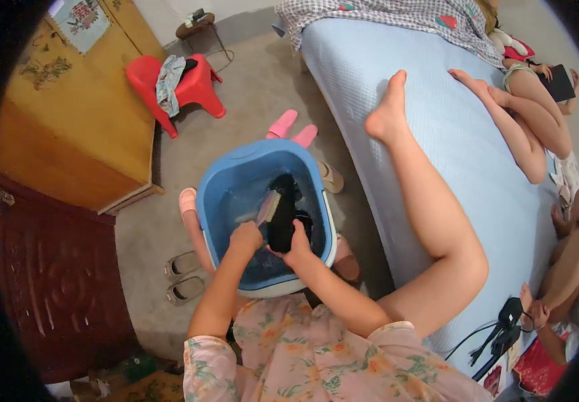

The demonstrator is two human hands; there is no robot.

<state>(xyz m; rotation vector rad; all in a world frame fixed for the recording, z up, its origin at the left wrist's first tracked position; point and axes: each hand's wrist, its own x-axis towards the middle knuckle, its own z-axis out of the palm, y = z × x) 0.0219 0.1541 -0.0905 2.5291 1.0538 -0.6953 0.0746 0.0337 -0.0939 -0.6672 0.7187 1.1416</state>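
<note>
A blue tub [210, 181] with a white outer rim stands before me, holding water. My left hand [246, 238] is closed round the handle of a scrubbing brush [271, 208] with pale bristles. The bristles lie against the side of a black shoe [281, 224]. My right hand [296, 246] grips the near end of that shoe, thumb on top, and holds it tilted above the water. The brush handle is mostly hidden by my left fist.
A blue-covered bed [343, 87] runs along the right, with other people's bare legs [437, 214] on it. Pink slippers [283, 125] lie beyond the tub and grey shoes [183, 289] at its left. A red stool [199, 87] bearing cloth stands by the yellow cabinet [82, 134].
</note>
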